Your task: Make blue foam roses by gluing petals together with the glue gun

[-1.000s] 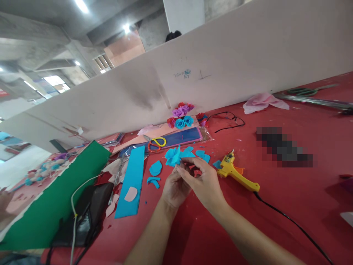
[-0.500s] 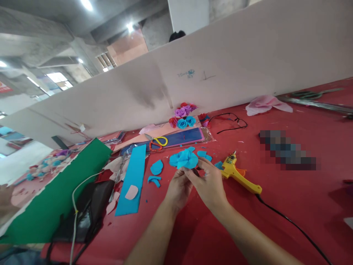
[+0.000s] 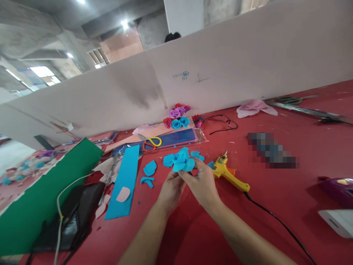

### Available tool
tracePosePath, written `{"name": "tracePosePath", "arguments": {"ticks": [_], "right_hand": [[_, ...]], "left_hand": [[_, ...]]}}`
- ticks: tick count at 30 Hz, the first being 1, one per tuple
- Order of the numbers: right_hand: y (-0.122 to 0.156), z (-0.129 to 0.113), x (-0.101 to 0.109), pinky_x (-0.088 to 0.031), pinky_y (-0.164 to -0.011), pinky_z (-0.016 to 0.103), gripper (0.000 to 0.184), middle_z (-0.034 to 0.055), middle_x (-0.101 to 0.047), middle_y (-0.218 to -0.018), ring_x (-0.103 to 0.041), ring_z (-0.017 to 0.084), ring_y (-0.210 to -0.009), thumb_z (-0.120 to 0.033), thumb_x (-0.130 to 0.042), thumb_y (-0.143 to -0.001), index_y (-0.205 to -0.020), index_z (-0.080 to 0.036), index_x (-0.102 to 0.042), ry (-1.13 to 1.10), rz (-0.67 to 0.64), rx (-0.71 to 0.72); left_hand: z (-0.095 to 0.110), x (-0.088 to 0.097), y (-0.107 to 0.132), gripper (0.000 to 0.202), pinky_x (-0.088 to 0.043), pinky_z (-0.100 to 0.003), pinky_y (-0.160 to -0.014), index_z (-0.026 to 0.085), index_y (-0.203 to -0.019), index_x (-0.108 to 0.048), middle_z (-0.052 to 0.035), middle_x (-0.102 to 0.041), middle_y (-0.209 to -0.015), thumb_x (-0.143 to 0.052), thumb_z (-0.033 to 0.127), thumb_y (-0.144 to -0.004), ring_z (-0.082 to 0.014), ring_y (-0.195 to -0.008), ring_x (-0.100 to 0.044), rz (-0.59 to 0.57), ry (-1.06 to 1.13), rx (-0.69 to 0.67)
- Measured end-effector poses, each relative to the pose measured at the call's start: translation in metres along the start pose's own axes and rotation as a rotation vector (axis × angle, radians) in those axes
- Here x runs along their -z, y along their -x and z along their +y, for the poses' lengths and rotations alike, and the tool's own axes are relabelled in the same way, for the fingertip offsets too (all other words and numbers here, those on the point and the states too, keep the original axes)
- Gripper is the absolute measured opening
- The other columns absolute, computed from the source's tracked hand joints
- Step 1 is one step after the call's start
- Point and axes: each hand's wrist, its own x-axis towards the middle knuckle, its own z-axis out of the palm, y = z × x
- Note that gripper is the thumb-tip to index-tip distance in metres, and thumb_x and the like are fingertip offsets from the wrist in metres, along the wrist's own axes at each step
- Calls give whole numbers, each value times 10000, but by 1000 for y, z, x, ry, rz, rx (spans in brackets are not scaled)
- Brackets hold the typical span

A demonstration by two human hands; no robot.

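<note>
A blue paper flower (image 3: 182,160) with layered petals is held up over the red table, between my two hands. My left hand (image 3: 173,187) is closed beneath it, around its base; the stem is hidden by the fingers. My right hand (image 3: 201,180) pinches a petal at the flower's lower right edge. Loose blue petals (image 3: 150,168) and a curled blue scrap (image 3: 147,181) lie to the left. Just right of my right hand rests a yellow hot glue gun (image 3: 230,173), its nozzle pointing away from me.
A blue paper strip (image 3: 125,184), a black bag (image 3: 71,213) and a green board (image 3: 52,198) lie left. Behind are scissors (image 3: 151,142), paper roses (image 3: 178,117), eyeglasses (image 3: 223,123) and a white partition (image 3: 220,66). A white box (image 3: 338,222) stands right.
The flower has tilted so its rolled centre faces me more. Both hands stay on it. The view has shifted to the right, bringing a purple object and the white box into sight.
</note>
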Motion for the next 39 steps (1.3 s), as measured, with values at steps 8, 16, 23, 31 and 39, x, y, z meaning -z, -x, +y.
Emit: {"name": "tracePosePath", "arguments": {"ticks": [8, 16, 23, 31, 39], "right_hand": [[-1, 2, 0, -465, -725, 273, 46, -1, -673, -783, -601, 161, -739, -210, -621, -722, -698, -220, -658, -42, -9, -28], [-1, 1, 1, -467, -735, 272, 98, -4, -687, -804, -614, 167, -764, -187, -633, -718, -760, -237, -705, -43, -12, -40], [0, 0, 1, -471, -782, 285, 92, 4, -696, -884, -625, 176, -822, -221, -615, -742, -778, -240, -697, -69, -11, -19], [-1, 10, -4, -467, -670, 275, 115, 10, -655, -756, -586, 163, -704, -303, -617, -742, -771, -204, -669, 48, -78, -51], [-2, 2, 2, -484, -700, 300, 193, 42, -664, -867, -611, 175, -775, -324, -563, -787, -927, -204, -621, -211, -7, -130]], "left_hand": [[1, -2, 1, 116, -458, -308, -843, 162, -707, -686, -48, -711, -873, -739, 192, -608, -230, -955, -618, -21, -10, -13], [2, -3, 1, 135, -463, -301, -821, 166, -732, -691, -47, -711, -866, -750, 216, -621, -222, -932, -625, -23, -19, -14], [1, -3, 3, 135, -460, -292, -795, 172, -751, -694, -43, -704, -883, -740, 254, -654, -206, -889, -625, -25, -49, -6], [2, 5, -2, 151, -433, -199, -682, 159, -612, -592, 38, -573, -622, -742, 173, -625, -89, -659, -554, 71, 134, 38], [5, 8, -6, 112, -401, -214, -619, 173, -728, -602, 21, -556, -648, -666, 263, -749, -86, -584, -498, -15, 67, -56]]}}
